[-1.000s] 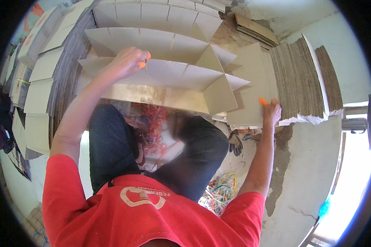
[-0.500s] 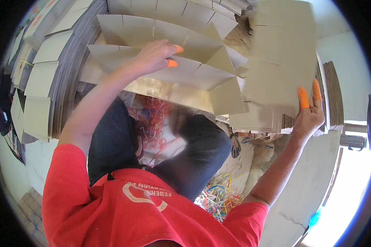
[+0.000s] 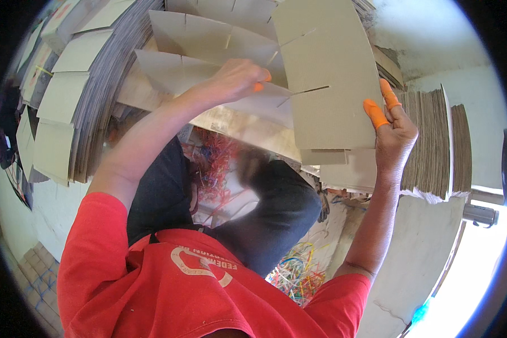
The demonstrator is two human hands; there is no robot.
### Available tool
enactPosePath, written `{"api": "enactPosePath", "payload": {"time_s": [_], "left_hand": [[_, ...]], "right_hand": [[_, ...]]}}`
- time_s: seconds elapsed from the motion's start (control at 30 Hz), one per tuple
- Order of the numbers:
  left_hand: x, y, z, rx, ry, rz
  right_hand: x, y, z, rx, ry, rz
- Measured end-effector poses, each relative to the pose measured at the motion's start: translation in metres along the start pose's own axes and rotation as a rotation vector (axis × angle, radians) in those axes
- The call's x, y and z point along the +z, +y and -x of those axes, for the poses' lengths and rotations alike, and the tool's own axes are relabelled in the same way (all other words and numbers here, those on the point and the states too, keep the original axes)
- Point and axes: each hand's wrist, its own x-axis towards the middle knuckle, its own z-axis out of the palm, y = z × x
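My right hand [image 3: 398,127], with orange covers on two fingertips, grips the right edge of a large slotted cardboard sheet [image 3: 338,67]. The sheet stands in front of the right end of a partly assembled cardboard divider. Two long panels of it show, a nearer panel [image 3: 169,69] and a farther panel [image 3: 203,35], both standing on edge. My left hand [image 3: 242,80], also with orange-covered fingertips, is closed over the top edge of the nearer panel. Where the sheet meets the long panels is mostly hidden behind it.
Tall stacks of flat cardboard [image 3: 73,93] rise at the left. Another cardboard stack [image 3: 425,141] stands at the right. Below the wooden board [image 3: 242,129] lie red strips [image 3: 214,163] and a tangle of coloured strapping [image 3: 296,276] near my legs.
My right hand has moved left with the slotted sheet, from above the right-hand stack to over the divider's right end. My left hand has shifted slightly right along the nearer panel.
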Motion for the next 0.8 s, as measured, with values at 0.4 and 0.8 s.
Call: {"api": "enactPosePath", "payload": {"time_s": [0.4,0.8], "left_hand": [[0.001,-0.002,-0.003,-0.055,-0.01,0.007],[0.002,-0.005,-0.005,-0.051,0.002,0.017]], "right_hand": [[0.012,-0.018,-0.006,-0.072,0.013,0.071],[0.038,-0.001,-0.02,-0.143,-0.172,0.157]]}}
